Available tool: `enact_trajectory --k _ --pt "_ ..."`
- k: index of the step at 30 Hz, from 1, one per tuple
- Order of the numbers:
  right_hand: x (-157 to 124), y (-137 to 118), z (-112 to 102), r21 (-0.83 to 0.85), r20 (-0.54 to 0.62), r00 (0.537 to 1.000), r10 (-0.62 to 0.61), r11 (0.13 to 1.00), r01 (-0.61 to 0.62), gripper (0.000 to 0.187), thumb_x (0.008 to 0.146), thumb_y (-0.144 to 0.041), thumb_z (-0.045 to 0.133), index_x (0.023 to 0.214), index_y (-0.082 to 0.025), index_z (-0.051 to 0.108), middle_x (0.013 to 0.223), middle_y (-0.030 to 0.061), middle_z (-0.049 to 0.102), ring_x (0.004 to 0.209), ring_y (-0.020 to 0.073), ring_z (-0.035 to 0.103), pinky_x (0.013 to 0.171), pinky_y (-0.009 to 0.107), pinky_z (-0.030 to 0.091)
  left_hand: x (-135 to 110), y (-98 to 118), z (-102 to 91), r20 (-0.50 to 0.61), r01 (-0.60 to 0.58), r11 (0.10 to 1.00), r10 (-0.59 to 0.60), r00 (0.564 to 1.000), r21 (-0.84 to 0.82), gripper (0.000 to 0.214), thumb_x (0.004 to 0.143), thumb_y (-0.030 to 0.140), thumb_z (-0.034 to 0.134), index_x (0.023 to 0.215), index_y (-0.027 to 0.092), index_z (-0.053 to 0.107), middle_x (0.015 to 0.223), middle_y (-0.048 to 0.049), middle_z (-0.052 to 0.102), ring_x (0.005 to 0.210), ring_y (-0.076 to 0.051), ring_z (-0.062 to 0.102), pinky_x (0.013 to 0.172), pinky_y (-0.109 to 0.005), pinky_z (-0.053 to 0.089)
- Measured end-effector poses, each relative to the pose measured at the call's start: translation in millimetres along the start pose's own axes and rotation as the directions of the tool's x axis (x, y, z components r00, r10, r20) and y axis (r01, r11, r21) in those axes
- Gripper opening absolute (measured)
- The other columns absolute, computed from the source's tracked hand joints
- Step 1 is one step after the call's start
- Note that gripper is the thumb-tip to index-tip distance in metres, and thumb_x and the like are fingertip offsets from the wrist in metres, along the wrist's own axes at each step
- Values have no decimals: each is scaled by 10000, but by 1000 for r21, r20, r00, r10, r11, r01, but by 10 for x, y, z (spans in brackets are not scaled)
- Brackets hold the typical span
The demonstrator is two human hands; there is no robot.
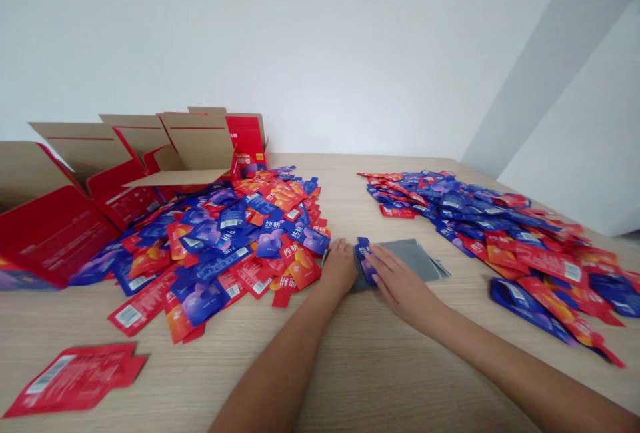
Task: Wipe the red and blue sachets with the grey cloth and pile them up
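Note:
A flat grey stack of thin sheets (413,258) lies on the table in front of me. My left hand (341,267) is on its left end, with fingers bent down and close together; the fingertips are hidden. On the stack, between my hands, lies a blue sachet (363,253) with white characters. The outstretched fingers of my right hand (400,279) rest flat across the sachet's right side and cover part of it. Just left of my left hand is a loose heap of red and blue sachets (270,239).
Open red cardboard boxes (55,233) stand at the left with raised brown flaps. To the right, more sachets (480,213) lie overlapped in a long row. A single red sachet (75,376) is at the near left. A white wall (320,53) rises behind the wooden table (345,366).

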State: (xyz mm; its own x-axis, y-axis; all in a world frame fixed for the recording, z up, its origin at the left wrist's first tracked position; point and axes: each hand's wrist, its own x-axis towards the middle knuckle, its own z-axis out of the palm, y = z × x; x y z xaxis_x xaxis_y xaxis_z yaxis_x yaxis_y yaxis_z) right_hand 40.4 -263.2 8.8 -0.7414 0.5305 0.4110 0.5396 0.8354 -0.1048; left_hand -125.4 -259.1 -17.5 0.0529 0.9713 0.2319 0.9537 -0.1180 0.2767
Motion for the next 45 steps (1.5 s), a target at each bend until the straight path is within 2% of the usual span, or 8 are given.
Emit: enact_trajectory --k 5,10,14,20,27,32,37,45 --pt "-114 138 372 -130 102 995 -13 991 27 444 857 -140 355 1271 -25 468 1330 199 456 1290 266 328 1032 425 348 19 -12 36 -3 0 1000 0 1000 -7 388 811 82 344 1163 44 505 1282 -181 479 1242 -244 378 1042 -362 298" --pt "122 373 432 -158 130 991 32 987 -11 434 875 -145 318 1264 -33 475 1321 199 464 1272 263 361 1004 439 376 25 -23 43 11 -18 1000 18 1000 21 413 788 65 351 1168 25 508 1293 -195 472 1247 -248 374 1047 -369 296" --pt "186 370 372 -163 140 988 62 986 -39 427 875 -171 344 1249 -27 490 1303 200 484 1257 269 384 998 435 385 12 -26 27 15 -27 999 27 1000 41 430 784 60 350 1183 20 506 1298 -181 475 1248 -241 377 1053 -350 291" --pt "-238 138 129 -136 106 993 60 990 -45 424 890 -294 398 1211 -58 543 1281 178 513 1229 265 424 998 427 395 7 1 13 11 -18 999 17 1000 45 441 782 53 353 1196 -6 493 1298 -191 475 1249 -242 378 1056 -339 286" --pt "-461 319 -198 -180 11 1000 28 983 -26 308 838 -124 409 979 -113 683 1184 166 592 1190 273 471 948 454 449 18 -7 13 13 -28 998 27 1000 58 431 783 51 358 1182 -15 509 1287 -194 486 1239 -246 391 1056 -331 282" --pt "-366 36 -301 -63 -34 995 -99 993 97 353 836 -64 376 1045 -147 648 1328 127 479 1271 225 369 979 405 430 6 -3 -2 24 -31 997 30 999 75 449 777 46 361 1202 -17 492 1300 -190 477 1252 -235 379 1058 -322 282" --pt "-341 -144 -106 -25 9 997 -74 997 74 381 872 -146 371 1208 -122 548 1298 139 508 1239 227 416 978 414 431 8 -7 18 33 -35 995 32 999 88 445 793 58 356 1214 -14 478 1312 -192 464 1259 -235 370 1061 -326 276" --pt "-167 283 302 -109 120 993 9 994 5 410 879 -172 329 1212 -68 544 1265 175 530 1208 242 454 991 413 405 16 9 0 45 -16 999 14 999 41 435 790 61 355 1197 -11 490 1307 -193 461 1261 -243 358 1060 -334 275"
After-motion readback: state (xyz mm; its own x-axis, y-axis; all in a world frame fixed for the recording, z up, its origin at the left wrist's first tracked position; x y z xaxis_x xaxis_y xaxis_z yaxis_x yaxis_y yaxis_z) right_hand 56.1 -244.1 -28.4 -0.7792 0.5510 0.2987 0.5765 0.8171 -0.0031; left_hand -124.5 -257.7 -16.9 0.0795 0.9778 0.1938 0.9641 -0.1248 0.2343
